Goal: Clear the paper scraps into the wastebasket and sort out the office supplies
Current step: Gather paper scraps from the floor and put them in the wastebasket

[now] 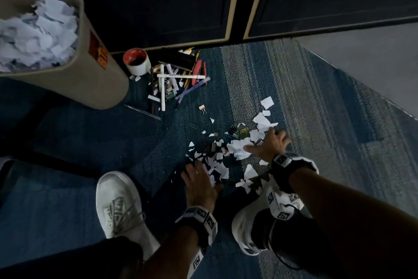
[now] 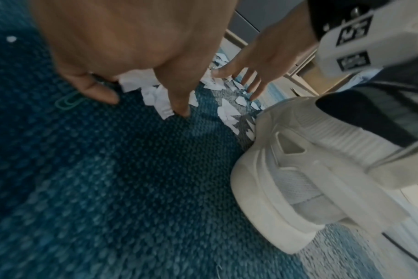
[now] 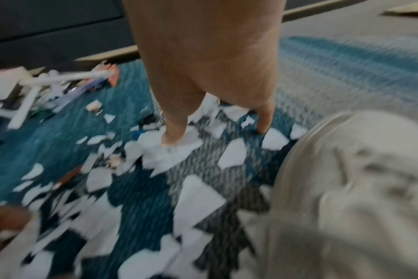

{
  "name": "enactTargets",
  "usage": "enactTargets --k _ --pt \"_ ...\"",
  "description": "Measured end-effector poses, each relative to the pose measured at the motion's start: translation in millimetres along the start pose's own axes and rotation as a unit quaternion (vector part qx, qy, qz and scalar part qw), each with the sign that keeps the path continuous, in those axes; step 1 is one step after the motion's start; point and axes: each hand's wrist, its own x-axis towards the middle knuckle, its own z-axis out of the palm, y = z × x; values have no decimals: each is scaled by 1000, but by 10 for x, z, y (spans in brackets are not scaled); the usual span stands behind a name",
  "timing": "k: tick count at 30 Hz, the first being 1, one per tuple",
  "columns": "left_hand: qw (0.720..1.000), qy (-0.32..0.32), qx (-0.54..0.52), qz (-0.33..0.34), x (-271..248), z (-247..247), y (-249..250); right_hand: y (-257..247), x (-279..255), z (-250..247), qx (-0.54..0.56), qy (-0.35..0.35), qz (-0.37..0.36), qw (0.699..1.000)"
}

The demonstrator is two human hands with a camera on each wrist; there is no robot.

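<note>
Right hand (image 1: 270, 145) down on torn white paper scraps (image 1: 239, 149), fingers spread wide and straight, nothing gripped. Left hand (image 1: 199, 185) flat on dark blue woven carpet (image 1: 67, 199) at near-left edge of same scatter, fingers splayed, also holding nothing; both apparently raking scraps together.

Progress, judged: partway. Beige plastic wastebasket (image 1: 90, 79), far left, already heaped to rim with white scraps. Sizeable scatter left on carpet between hands and out to right; small gold and black binder clips (image 1: 238, 131) mixed in at far edge, green paper clip (image 2: 68, 101) just beside left fingertips.

Supplies not yet sorted: loose heap of pens, white markers and clips (image 1: 174, 79) against dark cabinet base (image 1: 181, 7), far centre. White tape roll with red core (image 1: 136, 61) upright beside heap, near wastebasket.
</note>
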Motion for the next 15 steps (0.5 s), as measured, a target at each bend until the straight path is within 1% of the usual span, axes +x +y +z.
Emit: enactTargets --k 2,4,7,9,12,15 --pt "999 20 -30 8 46 31 -30 -52 -51 118 3 23 -6 1000" --pt "999 30 -41 18 80 8 -47 -99 -100 244 30 49 -42 997" --pt "997 28 -45 52 148 27 -60 -174 -181 394 70 42 -80 993" --pt "994 26 -87 51 190 40 -65 -225 -220 452 93 38 -97 990" --pt "989 36 -138 40 228 0 -77 -271 -246 475 150 19 -89 985" --pt "983 64 -166 46 237 -82 -104 -219 -324 454 209 49 -68 974"
